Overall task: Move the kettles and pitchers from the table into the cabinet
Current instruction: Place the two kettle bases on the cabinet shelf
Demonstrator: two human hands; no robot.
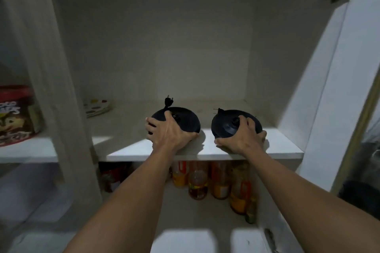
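Filling most of the view, the cabinet [205,26] stands open with a white shelf [283,146] across its middle. Two black kettle bases sit side by side near the shelf's front edge. The left hand [170,131] grips the left base [185,118], fingers spread over its near rim; its plug [169,100] sticks up behind. The right hand [242,135] clasps the right base [224,124] likewise. Bottles [198,183] crowd the lower shelf, under the front edge. Plates [96,107] lie at the shelf's back left corner.
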